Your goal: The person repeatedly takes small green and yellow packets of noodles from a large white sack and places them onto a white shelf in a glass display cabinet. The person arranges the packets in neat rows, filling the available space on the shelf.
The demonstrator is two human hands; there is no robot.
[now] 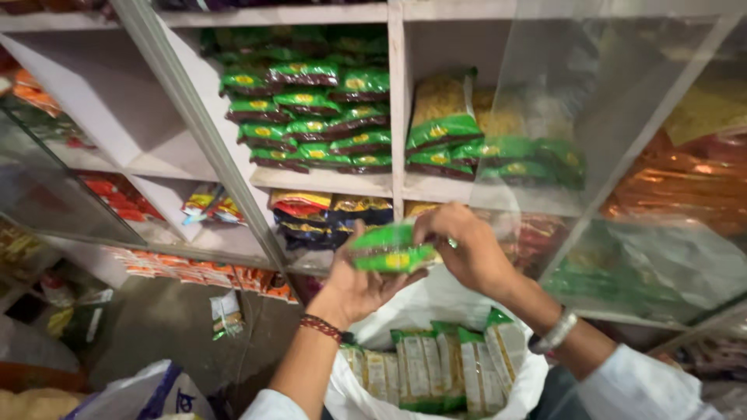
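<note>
White shelves (pixel 327 180) behind a glass door (pixel 194 117) hold stacked green packets. I see my left hand (pixel 359 281) and right hand (pixel 465 247) together, both clamped on one green packet (pixel 391 250) above the sack (pixel 366 393). I judge it light, soft and slippery; grip the sealed edges. Wrists bent inward.

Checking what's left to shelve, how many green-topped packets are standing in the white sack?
4 show in the white sack: packets at and, side by side. More may be hidden underneath.
</note>
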